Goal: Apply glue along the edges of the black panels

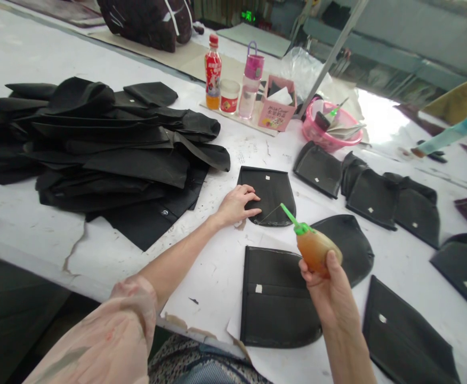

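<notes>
My right hand (329, 290) is wrapped round a squeeze glue bottle (315, 249) with amber contents and a green nozzle. The nozzle tip points up and left, over the right part of a black curved-bottom pouch piece (271, 194). From the tip a thin glue strand runs down to the piece's lower edge, which looks glossy. My left hand (241, 205) rests on the left side of that piece, fingers spread. Just below lies a larger black piece (279, 298) with a white tag. Another black piece (351, 245) is partly hidden behind the bottle.
A big heap of black pieces (109, 144) covers the left of the table. Along the back stand a red-capped drink bottle (213, 74), a jar (229, 97), a pink water bottle (249, 88), a pink box (275, 113) and a pink basket (325, 140). Several black pieces (373, 197) lie right.
</notes>
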`<act>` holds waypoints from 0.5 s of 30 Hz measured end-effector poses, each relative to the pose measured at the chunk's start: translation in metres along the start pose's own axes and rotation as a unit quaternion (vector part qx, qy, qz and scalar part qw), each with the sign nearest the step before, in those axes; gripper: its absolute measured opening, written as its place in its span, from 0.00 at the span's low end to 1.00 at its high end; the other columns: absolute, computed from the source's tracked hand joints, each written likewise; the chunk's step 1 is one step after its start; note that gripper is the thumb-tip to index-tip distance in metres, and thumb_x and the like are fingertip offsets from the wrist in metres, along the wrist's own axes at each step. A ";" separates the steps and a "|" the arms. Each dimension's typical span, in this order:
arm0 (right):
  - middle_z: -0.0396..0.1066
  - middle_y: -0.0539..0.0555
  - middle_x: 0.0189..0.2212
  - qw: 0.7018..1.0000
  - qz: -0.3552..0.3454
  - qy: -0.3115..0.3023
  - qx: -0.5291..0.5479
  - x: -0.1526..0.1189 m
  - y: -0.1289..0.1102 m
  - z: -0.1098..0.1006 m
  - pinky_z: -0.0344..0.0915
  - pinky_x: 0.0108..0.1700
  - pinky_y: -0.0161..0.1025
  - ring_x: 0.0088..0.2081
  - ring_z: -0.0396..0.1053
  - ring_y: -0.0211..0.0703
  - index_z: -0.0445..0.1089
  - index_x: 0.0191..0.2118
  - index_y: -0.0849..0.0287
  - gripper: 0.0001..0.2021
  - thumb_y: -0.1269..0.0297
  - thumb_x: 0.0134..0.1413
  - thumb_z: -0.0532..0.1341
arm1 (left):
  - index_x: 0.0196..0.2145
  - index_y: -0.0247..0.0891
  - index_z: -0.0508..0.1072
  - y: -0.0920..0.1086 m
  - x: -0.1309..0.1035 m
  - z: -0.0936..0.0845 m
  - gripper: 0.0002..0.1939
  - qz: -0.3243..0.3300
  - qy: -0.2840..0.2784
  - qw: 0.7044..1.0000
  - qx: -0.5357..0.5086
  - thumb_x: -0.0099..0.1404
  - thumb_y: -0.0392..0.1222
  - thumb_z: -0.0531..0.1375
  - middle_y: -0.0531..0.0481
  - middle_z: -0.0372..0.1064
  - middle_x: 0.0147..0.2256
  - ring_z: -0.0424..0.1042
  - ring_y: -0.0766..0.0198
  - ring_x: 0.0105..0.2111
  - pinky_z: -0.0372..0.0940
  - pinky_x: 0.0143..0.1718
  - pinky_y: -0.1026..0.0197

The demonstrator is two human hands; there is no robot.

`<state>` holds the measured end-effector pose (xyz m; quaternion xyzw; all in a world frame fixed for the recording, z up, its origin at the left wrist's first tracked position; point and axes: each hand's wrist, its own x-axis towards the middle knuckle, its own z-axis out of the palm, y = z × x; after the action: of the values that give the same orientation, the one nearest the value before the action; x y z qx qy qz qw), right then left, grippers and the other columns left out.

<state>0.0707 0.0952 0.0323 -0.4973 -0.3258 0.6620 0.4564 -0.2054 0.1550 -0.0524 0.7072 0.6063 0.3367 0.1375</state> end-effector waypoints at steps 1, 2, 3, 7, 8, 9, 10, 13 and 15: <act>0.75 0.55 0.40 1.000 -0.008 -0.003 0.007 -0.002 -0.006 0.001 0.64 0.19 0.30 0.25 0.69 0.36 0.74 0.50 0.54 0.25 0.46 0.50 0.72 | 0.47 0.42 0.78 0.000 0.000 0.000 0.15 -0.001 -0.001 1.000 -0.001 0.65 0.49 0.67 0.45 0.69 0.53 0.69 0.53 0.53 0.67 0.57 0.50; 0.75 0.55 0.41 1.000 -0.018 -0.007 0.011 -0.003 -0.012 0.002 0.64 0.19 0.30 0.25 0.69 0.36 0.74 0.51 0.52 0.25 0.45 0.51 0.72 | 0.47 0.42 0.78 0.000 0.000 0.000 0.15 -0.001 -0.001 1.000 -0.001 0.65 0.49 0.67 0.45 0.69 0.53 0.69 0.53 0.53 0.67 0.57 0.50; 0.75 0.55 0.42 0.999 -0.029 -0.011 0.014 -0.004 -0.016 0.004 0.64 0.19 0.30 0.25 0.69 0.36 0.74 0.52 0.51 0.25 0.45 0.52 0.71 | 0.47 0.42 0.78 0.000 0.000 0.000 0.15 -0.002 -0.002 1.000 -0.001 0.65 0.49 0.67 0.45 0.68 0.53 0.68 0.53 0.53 0.67 0.57 0.50; 0.76 0.56 0.41 0.998 -0.060 -0.010 -0.004 -0.004 -0.021 0.008 0.65 0.20 0.31 0.26 0.70 0.37 0.75 0.50 0.53 0.24 0.48 0.50 0.73 | 0.47 0.42 0.78 0.000 0.000 0.001 0.15 0.000 -0.002 1.000 0.003 0.65 0.49 0.67 0.45 0.69 0.53 0.68 0.53 0.54 0.66 0.57 0.50; 0.76 0.56 0.39 0.998 -0.058 -0.004 -0.013 -0.003 -0.018 0.009 0.66 0.20 0.31 0.26 0.71 0.38 0.75 0.48 0.55 0.24 0.49 0.50 0.74 | 0.47 0.42 0.78 0.000 0.000 0.001 0.15 0.001 -0.002 1.000 0.003 0.65 0.49 0.67 0.45 0.69 0.53 0.68 0.53 0.54 0.66 0.57 0.49; 0.76 0.55 0.37 0.998 -0.052 0.004 -0.021 -0.002 -0.015 0.009 0.66 0.20 0.31 0.25 0.71 0.38 0.75 0.47 0.57 0.23 0.49 0.49 0.74 | 0.47 0.42 0.78 0.000 0.000 0.001 0.15 0.002 -0.001 1.000 0.004 0.65 0.49 0.67 0.45 0.69 0.52 0.69 0.53 0.54 0.67 0.57 0.49; 0.76 0.55 0.36 0.999 -0.044 0.010 -0.026 -0.001 -0.010 0.009 0.66 0.20 0.31 0.25 0.72 0.38 0.75 0.46 0.58 0.23 0.50 0.49 0.75 | 0.47 0.41 0.78 0.000 0.000 0.001 0.15 0.002 -0.001 1.000 0.005 0.65 0.49 0.67 0.45 0.69 0.52 0.69 0.53 0.53 0.67 0.57 0.49; 0.75 0.53 0.34 0.999 -0.017 0.021 -0.024 0.001 0.004 0.005 0.68 0.21 0.30 0.25 0.72 0.38 0.75 0.47 0.59 0.24 0.51 0.49 0.75 | 0.47 0.40 0.78 0.002 0.001 0.001 0.16 0.000 0.000 1.000 0.010 0.65 0.49 0.67 0.44 0.69 0.52 0.69 0.53 0.53 0.67 0.57 0.50; 0.75 0.53 0.34 1.000 -0.005 0.026 -0.017 0.002 0.009 0.002 0.68 0.21 0.30 0.25 0.72 0.38 0.74 0.47 0.60 0.24 0.51 0.48 0.75 | 0.47 0.41 0.78 0.003 0.001 0.001 0.16 -0.005 0.001 1.000 0.016 0.65 0.49 0.67 0.45 0.70 0.52 0.69 0.53 0.52 0.67 0.57 0.50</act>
<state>0.0663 0.0938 0.0240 -0.5203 -0.3275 0.6408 0.4598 -0.2023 0.1555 -0.0505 0.7057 0.6157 0.3270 0.1267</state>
